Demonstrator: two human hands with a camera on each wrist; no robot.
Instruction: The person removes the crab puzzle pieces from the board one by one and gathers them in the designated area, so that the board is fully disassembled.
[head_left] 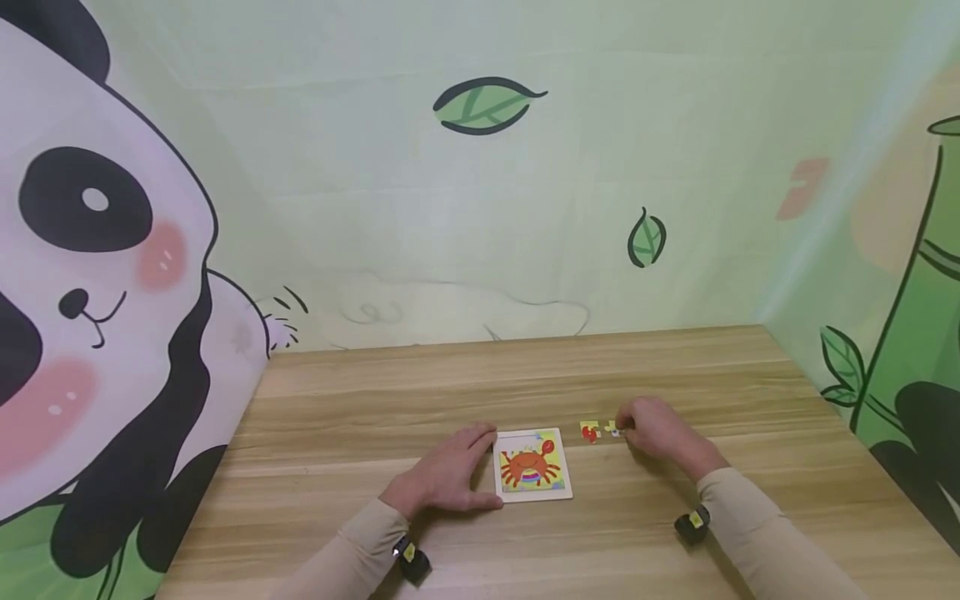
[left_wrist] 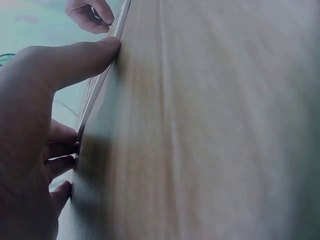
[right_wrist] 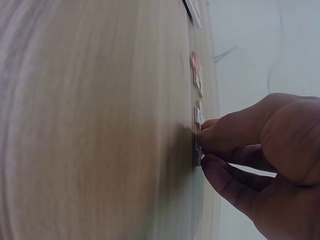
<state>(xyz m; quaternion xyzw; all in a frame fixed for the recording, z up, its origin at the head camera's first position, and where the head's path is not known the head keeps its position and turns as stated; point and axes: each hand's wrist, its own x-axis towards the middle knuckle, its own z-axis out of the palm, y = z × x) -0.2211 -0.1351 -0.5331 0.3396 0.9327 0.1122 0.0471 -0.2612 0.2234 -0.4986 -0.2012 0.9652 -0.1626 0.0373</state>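
Note:
A square jigsaw puzzle board [head_left: 532,497] with a white border and an orange crab picture lies flat on the table. Along its left side rests my left hand [head_left: 447,471], thumb at the near corner and fingers at the far one. The left wrist view shows that thumb [left_wrist: 87,60] straight against the board's edge. To the right of the board, my right hand [head_left: 660,432] pinches a small yellow-and-white puzzle piece [head_left: 612,428] at table level. Its fingers partly hide the piece. A red-and-yellow puzzle piece [head_left: 589,431] lies just left of it.
The wood-grain table [head_left: 360,392] carries the board and the loose pieces. Behind it stands a pale green wall [head_left: 337,192] printed with leaves, with a large panda [head_left: 112,275] on the left side. Each wrist wears a small black camera [head_left: 692,525].

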